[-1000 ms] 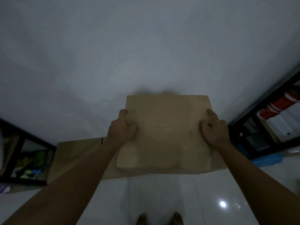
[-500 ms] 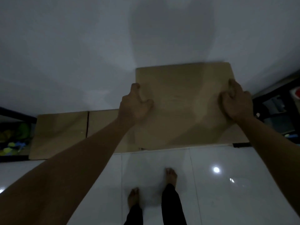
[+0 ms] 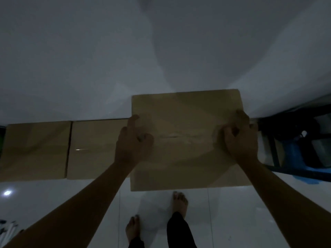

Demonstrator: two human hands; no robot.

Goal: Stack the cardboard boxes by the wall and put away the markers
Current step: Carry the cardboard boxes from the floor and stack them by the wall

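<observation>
2 hands grip 1 cardboard box [image 3: 186, 140] against the wall [image 3: 107, 59]: the left hand [image 3: 133, 140] curls over its left edge, the right hand [image 3: 240, 138] over its right edge. 2 more boxes [image 3: 91, 149] sit just left of it on the white floor [image 3: 232, 221].

Shelf [image 3: 295, 149] contents too dim to identify; objects [image 3: 8, 230] bottom-left cut by edge, unclear.

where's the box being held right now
In the head view, the held cardboard box sits centre-right against the white wall, gripped by both hands, right of two floor boxes and left of the dark shelf.
</observation>
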